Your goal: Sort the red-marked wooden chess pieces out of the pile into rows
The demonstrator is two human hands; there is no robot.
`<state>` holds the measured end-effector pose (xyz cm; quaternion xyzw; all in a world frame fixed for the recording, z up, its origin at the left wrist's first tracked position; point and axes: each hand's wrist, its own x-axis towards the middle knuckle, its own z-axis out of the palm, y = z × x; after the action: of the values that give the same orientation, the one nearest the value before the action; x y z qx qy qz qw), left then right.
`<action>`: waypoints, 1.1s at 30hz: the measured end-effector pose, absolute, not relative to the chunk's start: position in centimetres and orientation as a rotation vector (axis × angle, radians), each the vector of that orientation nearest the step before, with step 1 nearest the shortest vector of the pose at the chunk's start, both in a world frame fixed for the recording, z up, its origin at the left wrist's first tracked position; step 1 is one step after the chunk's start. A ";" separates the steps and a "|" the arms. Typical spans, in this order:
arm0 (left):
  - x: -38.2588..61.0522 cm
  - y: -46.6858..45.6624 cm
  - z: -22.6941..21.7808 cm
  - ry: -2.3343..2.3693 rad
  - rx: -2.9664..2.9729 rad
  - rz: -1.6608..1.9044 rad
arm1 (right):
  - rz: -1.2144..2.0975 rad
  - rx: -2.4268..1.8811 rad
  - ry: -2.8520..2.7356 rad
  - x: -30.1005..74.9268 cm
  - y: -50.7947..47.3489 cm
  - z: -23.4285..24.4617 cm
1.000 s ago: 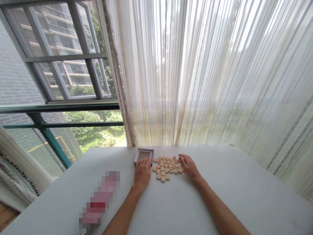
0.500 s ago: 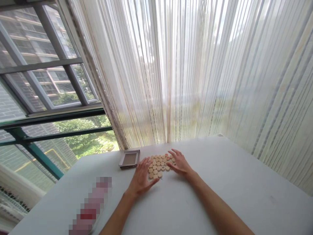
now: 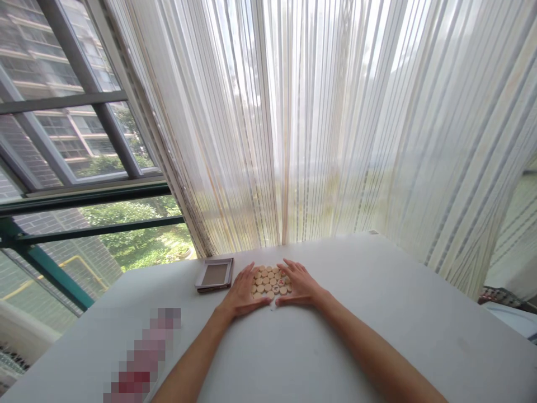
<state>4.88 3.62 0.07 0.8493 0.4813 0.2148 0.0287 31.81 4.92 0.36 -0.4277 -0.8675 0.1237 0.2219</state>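
A close cluster of round wooden Chinese chess pieces point(image 3: 268, 280) lies on the white table. Most are plain side up; a few show red or black characters. My left hand point(image 3: 242, 291) curves along the left side of the cluster, thumb stretched toward the near edge, fingers extended. On the opposite side my right hand point(image 3: 300, 284) mirrors it, its fingers spread over the far right pieces and its thumb near the front. Both hands touch the outer pieces, and some of those are hidden under the palms and fingers. The two thumb tips almost meet.
A shallow open box point(image 3: 215, 275) sits left of the pieces. Nearer on the left lies a long pinkish thing point(image 3: 142, 355), blurred out by pixels. The white table point(image 3: 377, 280) reaches back to sheer striped curtains point(image 3: 319, 140), with a window point(image 3: 75, 112) at the left.
My hands have moved closer together, pressing the pieces into a tighter, more compact cluster. My right thumb has come down to the near side. The camera view has shifted slightly.
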 end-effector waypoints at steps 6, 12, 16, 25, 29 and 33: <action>5.1 5.0 0.1 1.481 2.615 0.632 | 0.343 -1.166 -2.406 31.2 7.0 0.6; 5.4 5.9 0.6 1.472 2.605 0.626 | 0.348 -1.125 -2.437 30.9 8.4 0.6; 5.4 6.6 0.7 1.480 2.597 0.620 | 0.321 -1.131 -2.440 30.8 9.1 0.5; 5.4 7.1 0.4 1.510 2.619 0.665 | 0.277 -1.131 -2.485 30.7 9.9 0.5; 5.5 6.6 0.6 1.502 2.657 0.750 | 0.184 -1.097 -2.337 30.6 9.2 0.5; 5.7 5.4 1.0 1.492 2.677 0.914 | 0.183 -1.055 -2.049 30.9 8.2 0.6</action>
<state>5.72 5.44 1.01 0.8367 0.4664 0.2856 -0.0280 30.93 8.19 0.58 -0.4176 -0.8111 0.0724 0.4032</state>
